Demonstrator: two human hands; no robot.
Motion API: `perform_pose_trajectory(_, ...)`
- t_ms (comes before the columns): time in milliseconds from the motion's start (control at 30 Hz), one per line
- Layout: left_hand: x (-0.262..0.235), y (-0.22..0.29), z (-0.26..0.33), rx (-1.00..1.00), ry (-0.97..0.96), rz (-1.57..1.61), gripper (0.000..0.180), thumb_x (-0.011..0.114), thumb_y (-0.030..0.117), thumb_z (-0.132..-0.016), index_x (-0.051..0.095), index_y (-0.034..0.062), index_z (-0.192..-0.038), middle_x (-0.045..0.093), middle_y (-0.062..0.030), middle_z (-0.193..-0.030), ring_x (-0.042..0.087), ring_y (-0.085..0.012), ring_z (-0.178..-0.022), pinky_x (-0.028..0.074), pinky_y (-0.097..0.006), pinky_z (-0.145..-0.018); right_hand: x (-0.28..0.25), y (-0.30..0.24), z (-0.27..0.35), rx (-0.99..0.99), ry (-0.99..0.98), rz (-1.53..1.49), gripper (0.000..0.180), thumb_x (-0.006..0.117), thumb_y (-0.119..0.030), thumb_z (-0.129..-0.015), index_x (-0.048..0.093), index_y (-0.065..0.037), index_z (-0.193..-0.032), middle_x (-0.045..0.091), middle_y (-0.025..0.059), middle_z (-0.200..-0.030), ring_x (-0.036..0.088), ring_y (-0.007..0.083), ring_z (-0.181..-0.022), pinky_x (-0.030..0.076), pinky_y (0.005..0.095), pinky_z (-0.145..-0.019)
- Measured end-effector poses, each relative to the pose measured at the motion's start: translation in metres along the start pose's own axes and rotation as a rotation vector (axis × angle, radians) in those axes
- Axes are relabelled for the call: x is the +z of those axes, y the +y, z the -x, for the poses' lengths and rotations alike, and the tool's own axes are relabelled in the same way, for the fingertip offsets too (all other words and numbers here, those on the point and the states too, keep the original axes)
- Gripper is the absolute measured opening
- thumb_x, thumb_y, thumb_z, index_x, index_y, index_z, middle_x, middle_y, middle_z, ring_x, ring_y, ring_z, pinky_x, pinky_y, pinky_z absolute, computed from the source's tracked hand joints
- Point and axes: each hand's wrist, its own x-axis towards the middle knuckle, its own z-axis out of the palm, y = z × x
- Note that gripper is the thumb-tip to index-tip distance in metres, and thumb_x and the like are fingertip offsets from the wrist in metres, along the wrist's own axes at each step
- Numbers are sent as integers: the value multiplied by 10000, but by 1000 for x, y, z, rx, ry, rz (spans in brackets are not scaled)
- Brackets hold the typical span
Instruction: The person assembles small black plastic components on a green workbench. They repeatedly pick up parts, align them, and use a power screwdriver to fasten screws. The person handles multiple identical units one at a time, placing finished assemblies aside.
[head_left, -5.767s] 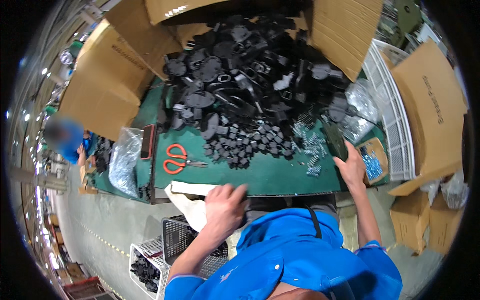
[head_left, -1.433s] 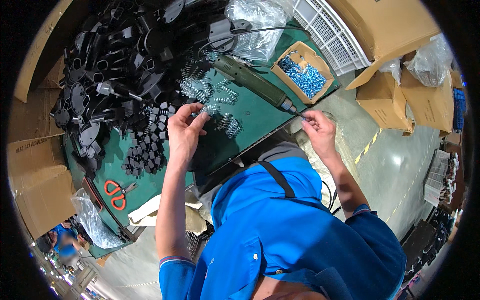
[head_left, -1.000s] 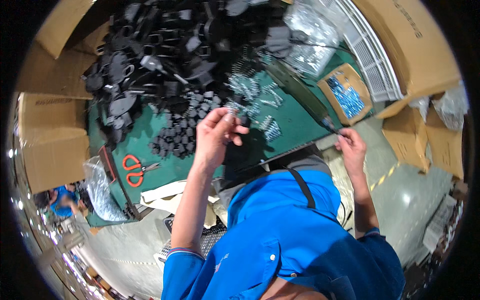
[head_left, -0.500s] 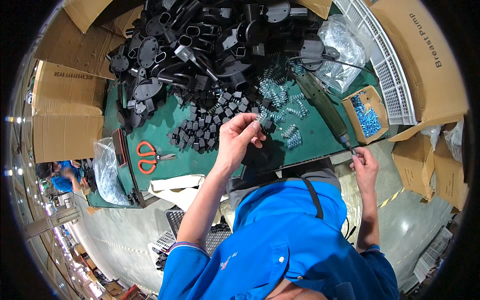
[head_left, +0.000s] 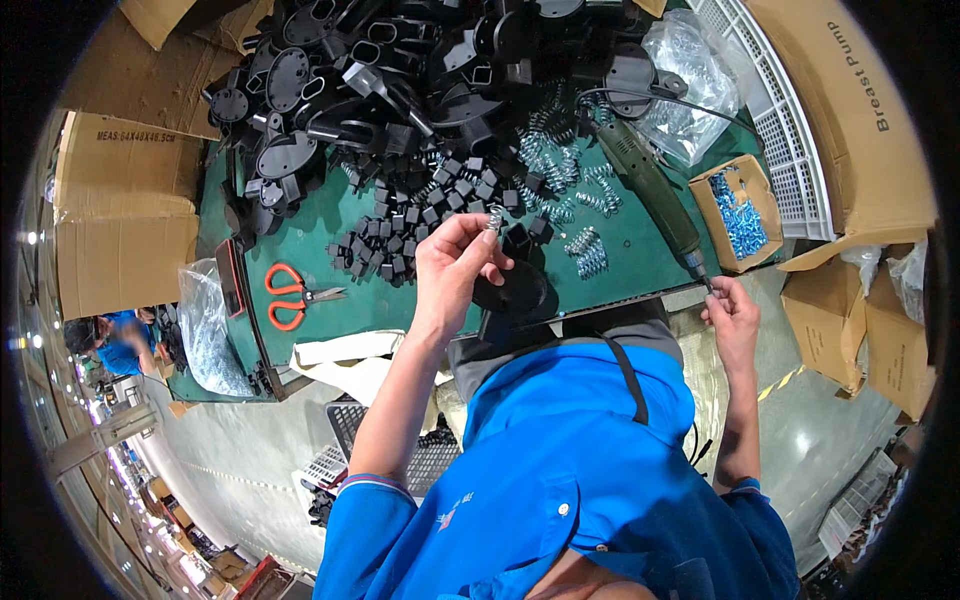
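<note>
Between the thumb and forefinger of my left hand [head_left: 449,268] is a small metal coil spring [head_left: 494,217], held upright over the table. Just below that hand, at the table's near edge, lies a black plastic part with a rounded end [head_left: 518,291]. My right hand [head_left: 733,312] is closed in a pinch at the bit of a dark green electric screwdriver [head_left: 655,195], which lies slanting with its tip past the table edge. Whether a screw sits at that tip is too small to tell. Loose springs [head_left: 587,252] and small black blocks [head_left: 400,225] lie beyond my left hand.
Black plastic parts [head_left: 290,80] are heaped at the back. Orange-handled scissors [head_left: 286,297] lie left on the green table [head_left: 340,300]. A small carton [head_left: 700,195] of blue screws stands right, near a white crate [head_left: 800,190]. Another person [head_left: 125,345] is far left.
My left hand has moved slightly left and nearer with the spring, which now stands clearer above the fingertips. My right fingers remain at the screwdriver's tip. The view has shifted a little.
</note>
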Motion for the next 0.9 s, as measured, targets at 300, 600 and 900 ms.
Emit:
perform_pose_trajectory(300, 11, -7, 20, 105, -42, -196, 200, 641, 78, -944, 624, -13, -1120, 668, -40, -911, 663, -107, -795, 518, -217, -641, 70, -131, -3, -297, -167, -81, 307, 750, -57, -823, 647, -13, -1109, 653, 66, -893, 615, 81, -727, 510, 222, -611)
perform_pose_trajectory(600, -7, 22, 34, -370, -380, 83, 185, 582, 129, -973, 658, -26, -1039, 694, -96, -798, 704, -164, -677, 510, -224, -513, 132, -143, -50, -776, -717, -174, 133, 691, -24, -800, 696, 10, -929, 656, 119, -818, 639, 236, -740, 502, 310, -666)
perform_pose_trajectory(900, -6, 18, -23, 494, -138, -522, 168, 722, 63, -815, 641, 40, -960, 637, -87, -1160, 608, -180, -1018, 486, -304, -842, 151, -163, -106, -801, -224, 613, 302, 717, -247, -811, 658, -65, -1044, 651, 101, -963, 657, 304, -886, 522, 401, -735)
